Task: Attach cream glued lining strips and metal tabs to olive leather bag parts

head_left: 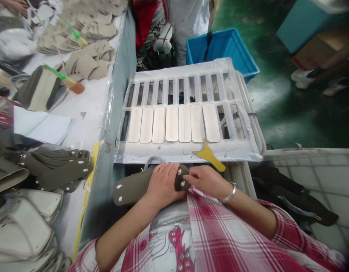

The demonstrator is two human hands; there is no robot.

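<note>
Below the plastic-wrapped white slatted rack (160, 154), I hold a long olive-grey leather-like strip (132, 192) crosswise, long axis running sideways: my left hand (163, 185) curls closed over it, and my right hand (208, 181) pinches its right end.

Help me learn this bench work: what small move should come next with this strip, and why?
Probably press the white tab down with your right hand: its fingers rest at the curled end of the olive strip, while your left hand seems to steady the strip.
</note>
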